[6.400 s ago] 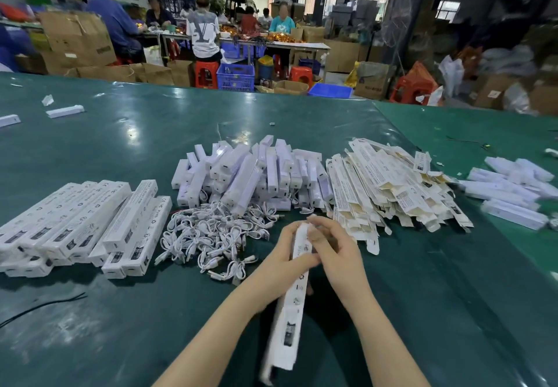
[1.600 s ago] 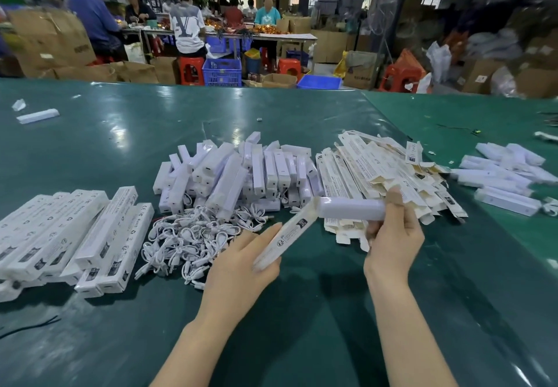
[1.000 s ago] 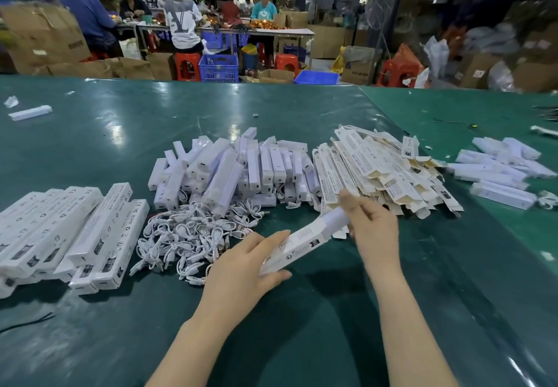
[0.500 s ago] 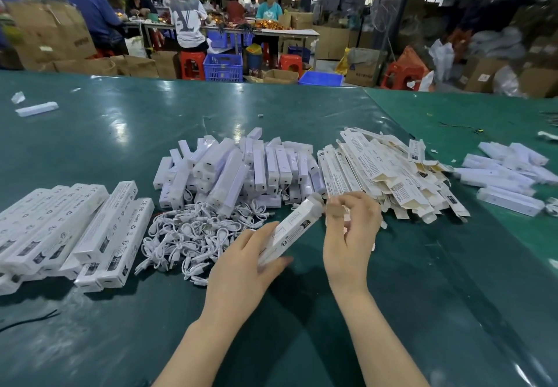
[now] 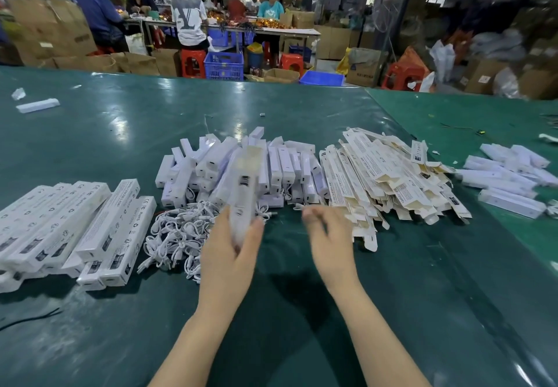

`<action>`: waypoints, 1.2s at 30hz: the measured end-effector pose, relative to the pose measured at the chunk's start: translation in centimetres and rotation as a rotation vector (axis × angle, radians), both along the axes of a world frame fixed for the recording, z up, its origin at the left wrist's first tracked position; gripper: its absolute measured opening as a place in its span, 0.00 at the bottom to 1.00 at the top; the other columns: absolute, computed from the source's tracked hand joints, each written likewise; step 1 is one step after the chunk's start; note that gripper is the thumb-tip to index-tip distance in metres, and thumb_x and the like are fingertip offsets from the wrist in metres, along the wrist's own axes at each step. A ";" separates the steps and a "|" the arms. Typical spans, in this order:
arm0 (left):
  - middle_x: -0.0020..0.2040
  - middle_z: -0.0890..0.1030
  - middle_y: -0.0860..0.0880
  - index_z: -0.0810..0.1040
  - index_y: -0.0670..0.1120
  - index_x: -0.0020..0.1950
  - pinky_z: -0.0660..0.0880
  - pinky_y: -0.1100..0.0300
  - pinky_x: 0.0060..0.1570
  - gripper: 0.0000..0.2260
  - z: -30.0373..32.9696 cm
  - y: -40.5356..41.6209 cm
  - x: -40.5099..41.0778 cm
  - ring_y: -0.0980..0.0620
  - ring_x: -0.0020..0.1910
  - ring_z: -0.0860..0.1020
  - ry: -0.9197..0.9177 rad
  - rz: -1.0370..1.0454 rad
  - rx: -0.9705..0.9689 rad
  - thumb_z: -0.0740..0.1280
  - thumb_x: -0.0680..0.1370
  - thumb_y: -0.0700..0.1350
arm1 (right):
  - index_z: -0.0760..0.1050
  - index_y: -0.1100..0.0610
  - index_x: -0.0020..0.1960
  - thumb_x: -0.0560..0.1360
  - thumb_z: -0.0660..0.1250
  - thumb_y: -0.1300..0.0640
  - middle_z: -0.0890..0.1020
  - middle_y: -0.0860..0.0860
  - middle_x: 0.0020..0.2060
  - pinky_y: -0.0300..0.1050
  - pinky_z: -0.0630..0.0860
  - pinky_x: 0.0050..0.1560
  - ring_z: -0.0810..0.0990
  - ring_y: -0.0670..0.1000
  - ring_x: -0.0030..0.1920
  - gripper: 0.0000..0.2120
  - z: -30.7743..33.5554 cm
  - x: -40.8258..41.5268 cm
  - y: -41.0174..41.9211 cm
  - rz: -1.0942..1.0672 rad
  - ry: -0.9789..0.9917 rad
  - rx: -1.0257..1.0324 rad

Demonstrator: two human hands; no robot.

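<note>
Left hand [image 5: 232, 244]: wraps the box [image 5: 246, 187]; I hold it steady.
Right hand [image 5: 327, 232]: blurry; I cannot tell if it holds anything.
Next: I grab just one cable [image 5: 178, 235].

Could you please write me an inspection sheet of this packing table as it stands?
Surface: glossy green table mat.
Job's things: long white box, blurred; packed boxes stacked left; white units piled centre; flat cartons heaped right.
Clutter: stray box far left; more white pieces far right.
Hands: left hand grips the long white box; right hand beside it holds nothing.
Cables: white cables tangled before the units; black cable at left edge.
Surroundings: people at a far table, blue crate, red stools.
</note>
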State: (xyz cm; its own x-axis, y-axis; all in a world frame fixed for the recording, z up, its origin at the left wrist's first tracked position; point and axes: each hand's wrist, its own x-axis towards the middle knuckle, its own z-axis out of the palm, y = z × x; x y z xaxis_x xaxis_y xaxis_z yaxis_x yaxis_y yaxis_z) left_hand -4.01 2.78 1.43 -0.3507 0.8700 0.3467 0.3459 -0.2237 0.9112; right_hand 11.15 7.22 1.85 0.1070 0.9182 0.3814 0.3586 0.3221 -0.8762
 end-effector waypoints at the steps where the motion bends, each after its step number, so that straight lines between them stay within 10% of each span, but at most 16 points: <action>1: 0.43 0.81 0.56 0.74 0.56 0.55 0.75 0.63 0.41 0.18 0.1 0.0 -0.3 0.56 0.44 0.81 -0.063 0.032 0.007 0.63 0.73 0.67 | 0.79 0.46 0.48 0.78 0.66 0.52 0.79 0.43 0.50 0.48 0.63 0.63 0.71 0.51 0.59 0.04 -0.6 -0.2 0.1 0.025 -0.175 -0.010; 5: 0.45 0.80 0.54 0.72 0.60 0.56 0.72 0.60 0.39 0.09 0.3 0.4 -0.9 0.53 0.39 0.78 -0.136 0.108 0.012 0.65 0.77 0.57 | 0.78 0.43 0.60 0.77 0.65 0.46 0.70 0.43 0.66 0.40 0.52 0.54 0.57 0.47 0.66 0.12 -2.6 -1.8 -0.2 0.180 -0.655 -0.083; 13: 0.43 0.81 0.63 0.72 0.60 0.53 0.71 0.72 0.34 0.07 0.1 0.6 -1.0 0.55 0.36 0.79 -0.137 0.075 -0.025 0.66 0.79 0.49 | 0.78 0.45 0.63 0.80 0.60 0.50 0.73 0.41 0.67 0.40 0.47 0.52 0.59 0.49 0.68 0.14 -3.5 -3.9 0.3 0.191 -0.801 -0.006; 20: 0.42 0.83 0.59 0.73 0.54 0.55 0.79 0.59 0.39 0.07 0.5 0.6 -0.8 0.55 0.35 0.83 -0.271 0.013 -0.055 0.67 0.79 0.44 | 0.78 0.44 0.44 0.75 0.71 0.53 0.81 0.38 0.42 0.41 0.69 0.51 0.74 0.42 0.52 0.05 -0.8 -2.0 -0.9 0.088 -0.110 -0.042; 25: 0.50 0.82 0.45 0.71 0.46 0.58 0.78 0.65 0.34 0.12 1.0 0.3 -0.1 0.49 0.38 0.85 -0.439 -0.126 -0.127 0.69 0.78 0.40 | 0.76 0.45 0.52 0.74 0.72 0.57 0.82 0.40 0.39 0.28 0.74 0.45 0.80 0.40 0.42 0.11 0.6 -0.8 -1.7 0.059 0.486 -0.202; 32: 0.52 0.84 0.44 0.71 0.45 0.63 0.81 0.58 0.39 0.15 1.1 0.3 0.4 0.43 0.45 0.85 -0.673 -0.271 -0.190 0.69 0.78 0.39 | 0.81 0.41 0.44 0.76 0.70 0.54 0.82 0.42 0.49 0.29 0.71 0.47 0.78 0.39 0.50 0.07 1.1 -0.8 -2.3 0.182 0.243 -0.146; 36: 0.52 0.85 0.52 0.71 0.46 0.61 0.77 0.52 0.53 0.15 0.8 0.5 0.2 0.51 0.49 0.84 -0.573 -0.253 -0.192 0.70 0.77 0.40 | 0.79 0.48 0.48 0.77 0.67 0.52 0.82 0.42 0.36 0.32 0.73 0.39 0.78 0.39 0.37 0.03 1.3 -0.6 -2.3 0.226 0.342 -0.264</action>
State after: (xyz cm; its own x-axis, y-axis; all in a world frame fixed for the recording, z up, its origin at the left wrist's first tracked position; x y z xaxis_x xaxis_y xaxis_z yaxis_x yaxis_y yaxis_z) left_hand -3.84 3.25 2.18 -0.2101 0.9777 -0.0044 -0.2483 -0.0490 0.9675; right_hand 10.54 4.94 3.15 -0.0274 0.9936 0.1099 -0.0177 0.1094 -0.9938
